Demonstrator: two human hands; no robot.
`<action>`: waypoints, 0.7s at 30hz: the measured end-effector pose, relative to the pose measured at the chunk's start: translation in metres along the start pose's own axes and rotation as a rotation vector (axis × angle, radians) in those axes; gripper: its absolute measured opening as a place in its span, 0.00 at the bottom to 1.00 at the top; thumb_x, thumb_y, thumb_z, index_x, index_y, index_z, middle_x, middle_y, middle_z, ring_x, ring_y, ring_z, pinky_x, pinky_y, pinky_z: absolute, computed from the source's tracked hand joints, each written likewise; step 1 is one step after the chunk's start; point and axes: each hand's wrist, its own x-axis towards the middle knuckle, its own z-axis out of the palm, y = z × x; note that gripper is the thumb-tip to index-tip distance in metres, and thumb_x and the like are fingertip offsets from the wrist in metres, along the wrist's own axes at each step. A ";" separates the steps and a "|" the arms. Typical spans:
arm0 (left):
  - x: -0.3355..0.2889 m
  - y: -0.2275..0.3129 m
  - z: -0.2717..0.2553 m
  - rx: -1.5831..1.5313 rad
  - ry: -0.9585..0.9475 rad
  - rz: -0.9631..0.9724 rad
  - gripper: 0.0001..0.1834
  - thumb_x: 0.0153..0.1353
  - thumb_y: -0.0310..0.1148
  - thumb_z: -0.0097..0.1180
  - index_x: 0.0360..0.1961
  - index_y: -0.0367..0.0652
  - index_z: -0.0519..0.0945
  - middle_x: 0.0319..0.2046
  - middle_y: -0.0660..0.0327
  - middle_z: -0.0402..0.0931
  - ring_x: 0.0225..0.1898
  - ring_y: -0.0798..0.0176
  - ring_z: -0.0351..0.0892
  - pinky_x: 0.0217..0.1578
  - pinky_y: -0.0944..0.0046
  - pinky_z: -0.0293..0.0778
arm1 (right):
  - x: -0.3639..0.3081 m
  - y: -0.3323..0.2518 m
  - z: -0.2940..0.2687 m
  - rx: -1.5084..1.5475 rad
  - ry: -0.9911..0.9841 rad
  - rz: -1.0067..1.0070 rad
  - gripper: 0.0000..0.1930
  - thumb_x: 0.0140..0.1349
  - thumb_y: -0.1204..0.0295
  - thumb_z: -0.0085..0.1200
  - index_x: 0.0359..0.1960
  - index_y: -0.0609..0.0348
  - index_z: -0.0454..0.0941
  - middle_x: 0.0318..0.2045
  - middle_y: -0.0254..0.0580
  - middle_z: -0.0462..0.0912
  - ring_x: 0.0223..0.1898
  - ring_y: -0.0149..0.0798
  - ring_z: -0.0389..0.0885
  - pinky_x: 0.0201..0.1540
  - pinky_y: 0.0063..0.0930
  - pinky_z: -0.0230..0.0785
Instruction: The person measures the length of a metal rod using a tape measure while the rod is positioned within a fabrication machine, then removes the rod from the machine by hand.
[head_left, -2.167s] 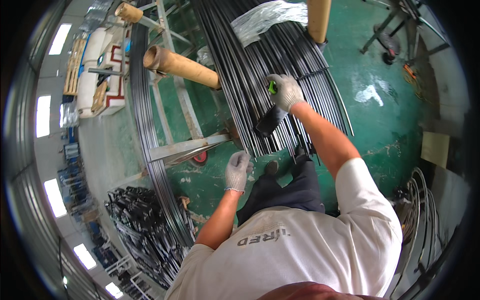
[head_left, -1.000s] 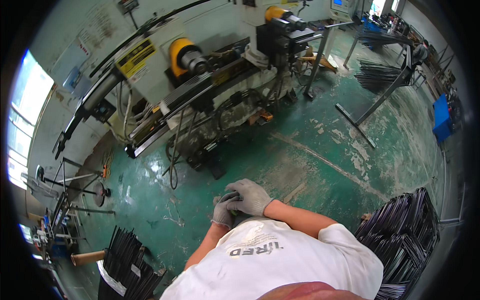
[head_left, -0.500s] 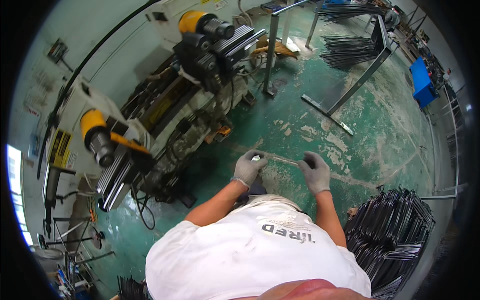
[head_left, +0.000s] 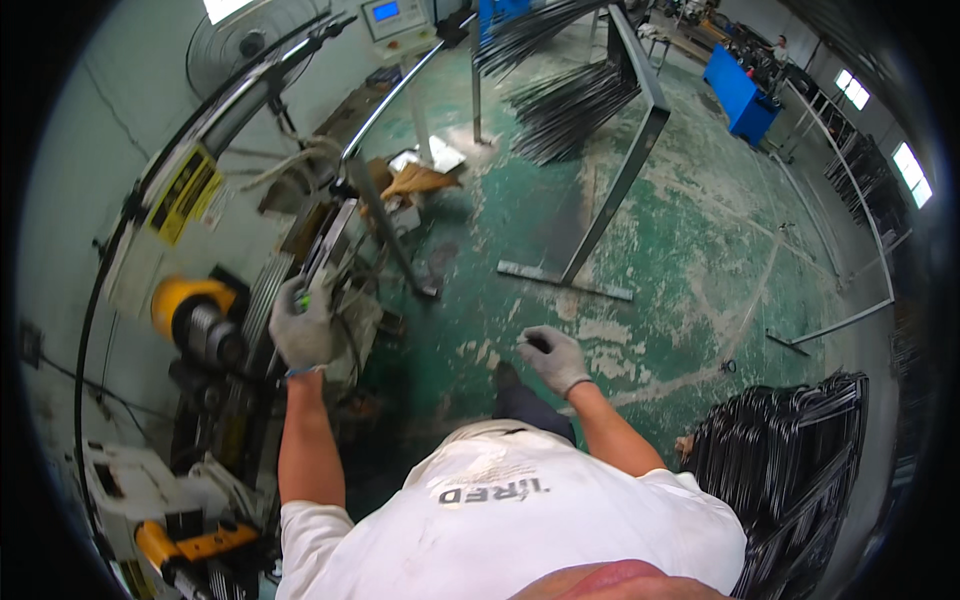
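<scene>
My left hand [head_left: 303,325], in a grey work glove, reaches up beside the machine at the left. Its fingers are bent together, and a small spot of bright green shows between them; what they hold I cannot make out. A narrow metal bar [head_left: 332,238] of the machine lies just beyond the fingertips. My right hand [head_left: 556,360], gloved alike, hangs over the green floor in front of my body. Its fingers curl toward the thumb around a dark hollow, with nothing visible in them.
Yellow-capped machine heads [head_left: 192,308] stand close on the left. Ahead, a steel rack [head_left: 618,190] carries bundles of thin black rods [head_left: 575,108]. A large heap of bent black wire pieces [head_left: 775,470] lies at lower right. A blue cabinet [head_left: 738,95] stands far right.
Half a second ago both hands held a thin rod between them. My left hand has moved left to the machine; my right hand has come away from the rod. The view has turned right.
</scene>
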 end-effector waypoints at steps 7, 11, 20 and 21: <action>0.105 -0.047 0.012 0.472 0.250 0.021 0.21 0.67 0.35 0.65 0.55 0.30 0.84 0.53 0.42 0.87 0.55 0.41 0.87 0.58 0.51 0.79 | 0.215 -0.132 -0.006 0.124 -0.166 -0.402 0.19 0.64 0.59 0.70 0.51 0.56 0.88 0.44 0.50 0.91 0.46 0.50 0.90 0.52 0.42 0.82; 0.132 -0.049 0.000 0.610 0.252 -0.160 0.21 0.67 0.37 0.64 0.55 0.33 0.85 0.54 0.43 0.87 0.56 0.41 0.87 0.57 0.49 0.79 | 0.307 -0.257 0.015 0.182 -0.259 -0.813 0.16 0.64 0.60 0.70 0.49 0.54 0.87 0.40 0.47 0.89 0.45 0.53 0.89 0.51 0.44 0.81; 0.167 -0.080 0.031 0.580 0.416 -0.139 0.21 0.64 0.40 0.67 0.54 0.38 0.88 0.51 0.46 0.89 0.51 0.41 0.90 0.54 0.49 0.84 | 0.435 -0.450 0.100 0.262 -0.214 -1.338 0.09 0.64 0.67 0.69 0.43 0.55 0.90 0.37 0.50 0.90 0.38 0.54 0.89 0.43 0.44 0.82; 0.164 -0.070 0.035 0.612 0.432 -0.146 0.19 0.64 0.40 0.68 0.52 0.40 0.88 0.47 0.48 0.89 0.49 0.41 0.89 0.52 0.49 0.84 | 0.453 -0.461 0.104 0.398 -0.369 -1.229 0.10 0.66 0.67 0.70 0.44 0.56 0.90 0.38 0.48 0.91 0.38 0.48 0.91 0.44 0.39 0.83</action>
